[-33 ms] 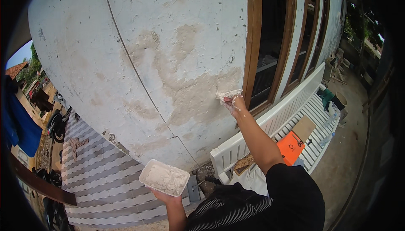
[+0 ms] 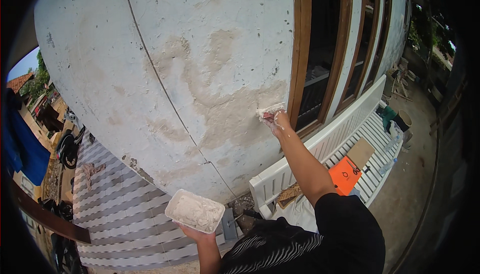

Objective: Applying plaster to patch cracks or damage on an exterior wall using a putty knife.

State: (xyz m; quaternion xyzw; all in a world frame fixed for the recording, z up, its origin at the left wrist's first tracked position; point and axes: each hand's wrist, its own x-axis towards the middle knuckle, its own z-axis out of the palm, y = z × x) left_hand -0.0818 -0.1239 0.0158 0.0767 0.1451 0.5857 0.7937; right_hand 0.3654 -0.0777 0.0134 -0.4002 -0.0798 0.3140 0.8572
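Observation:
My right hand (image 2: 274,121) is closed round the handle of a putty knife (image 2: 271,109), whose putty-coated blade lies against the wall (image 2: 250,64) just left of the brown window frame (image 2: 300,49). White smears cover my fingers. Below and to the left, my left hand (image 2: 197,232) supports a white rectangular tub (image 2: 172,206) from underneath, its fingers largely hidden by it. Pale, lumpy putty (image 2: 196,212) fills much of the tub. Rough beige patches (image 2: 227,116) spread over the flaking, light-coloured wall beside the knife.
A white slatted bench (image 2: 370,161) stands along the wall at right, bearing an orange folder-like item (image 2: 344,175), a brown board (image 2: 360,153) and a plastic bottle (image 2: 388,166). A thin cable (image 2: 160,79) runs down the wall. Patterned grey tiles (image 2: 125,214) cover the floor at left.
The putty knife's blade has shifted very slightly up and left against the wall. My left hand and the tub stay in place.

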